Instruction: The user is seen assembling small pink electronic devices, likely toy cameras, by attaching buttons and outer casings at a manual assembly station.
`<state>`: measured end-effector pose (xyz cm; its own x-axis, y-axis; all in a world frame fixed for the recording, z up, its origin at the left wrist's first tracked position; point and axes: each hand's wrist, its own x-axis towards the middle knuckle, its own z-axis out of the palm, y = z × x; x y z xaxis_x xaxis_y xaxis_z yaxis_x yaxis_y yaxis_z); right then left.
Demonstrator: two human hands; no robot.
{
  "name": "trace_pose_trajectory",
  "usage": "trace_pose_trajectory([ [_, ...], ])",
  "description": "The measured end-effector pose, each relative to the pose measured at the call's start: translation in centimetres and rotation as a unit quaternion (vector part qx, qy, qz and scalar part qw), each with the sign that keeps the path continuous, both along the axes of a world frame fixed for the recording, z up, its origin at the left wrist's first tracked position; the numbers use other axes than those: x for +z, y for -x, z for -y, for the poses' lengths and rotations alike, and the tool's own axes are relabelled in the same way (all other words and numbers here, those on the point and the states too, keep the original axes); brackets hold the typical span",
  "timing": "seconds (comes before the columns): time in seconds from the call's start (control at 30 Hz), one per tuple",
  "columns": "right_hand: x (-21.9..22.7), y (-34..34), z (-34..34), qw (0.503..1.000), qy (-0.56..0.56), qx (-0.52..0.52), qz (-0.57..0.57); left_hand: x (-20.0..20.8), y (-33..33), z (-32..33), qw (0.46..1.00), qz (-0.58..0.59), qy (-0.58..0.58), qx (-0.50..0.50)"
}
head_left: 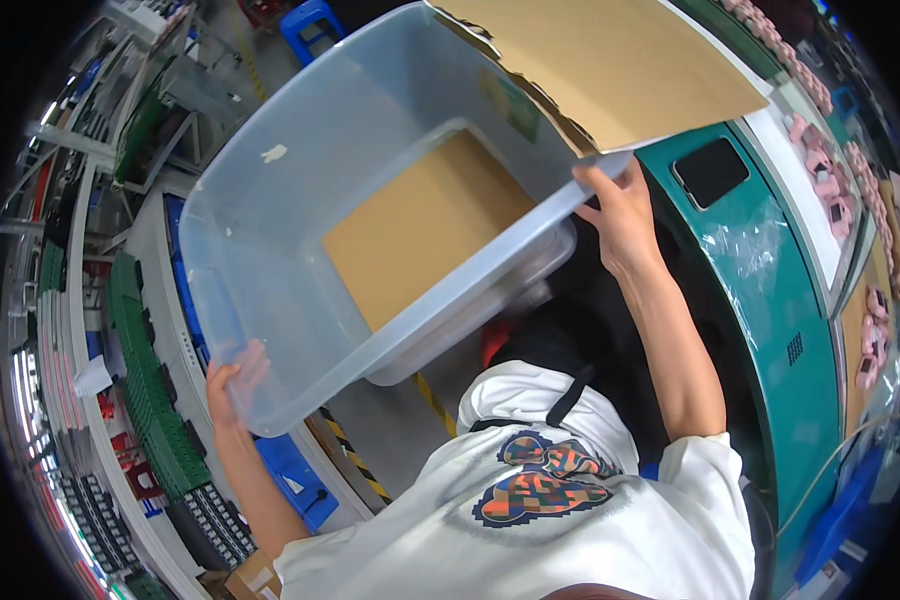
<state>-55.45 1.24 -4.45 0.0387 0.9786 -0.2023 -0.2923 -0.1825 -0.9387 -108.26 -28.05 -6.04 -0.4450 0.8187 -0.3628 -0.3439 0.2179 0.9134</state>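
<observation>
A large translucent plastic tub (260, 215) is held up in front of me, tilted, with its opening toward me. Inside, on its bottom, lies a flat brown cardboard sheet (425, 225). My left hand (235, 385) grips the tub's near left corner, its fingers showing blurred through the wall. At the right corner my right hand (620, 215) is closed over the rim, thumb on top. Just beyond that hand, a bigger cardboard piece (610, 75) with a torn edge overlaps the tub's far right rim.
On my right runs a green-topped bench (760, 290) with a black-screened phone (711, 172) and clear plastic film (748, 245). Several pink items (820, 170) line its far side. To my left stand green racks (150, 390) and blue bins (295, 485). A blue stool (310, 30) stands beyond the tub.
</observation>
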Motion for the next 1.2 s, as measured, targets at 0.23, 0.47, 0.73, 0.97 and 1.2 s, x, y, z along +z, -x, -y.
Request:
trace_pose_trajectory([
  [0.23,-0.1,0.8,-0.2,0.999,0.005,-0.002,-0.037,3.7,3.1,-2.0,0.999,0.009,-0.028,-0.014],
  [0.47,-3.2,7.5,-4.1,0.996,-0.034,0.05,-0.072,3.5,8.5,-2.8,0.998,-0.024,-0.055,0.018],
  [0.73,-10.1,11.1,-6.7,0.982,-0.022,0.17,-0.077,-1.5,19.3,-9.2,0.996,0.083,-0.027,0.016],
  [0.97,-18.7,3.9,-4.1,0.984,0.109,0.138,-0.013,-1.9,24.3,-22.5,0.996,0.079,-0.02,-0.045],
  [1.2,-20.2,-4.3,-0.7,0.978,0.201,-0.009,-0.057,6.0,27.3,-30.1,0.991,0.036,-0.004,-0.125],
])
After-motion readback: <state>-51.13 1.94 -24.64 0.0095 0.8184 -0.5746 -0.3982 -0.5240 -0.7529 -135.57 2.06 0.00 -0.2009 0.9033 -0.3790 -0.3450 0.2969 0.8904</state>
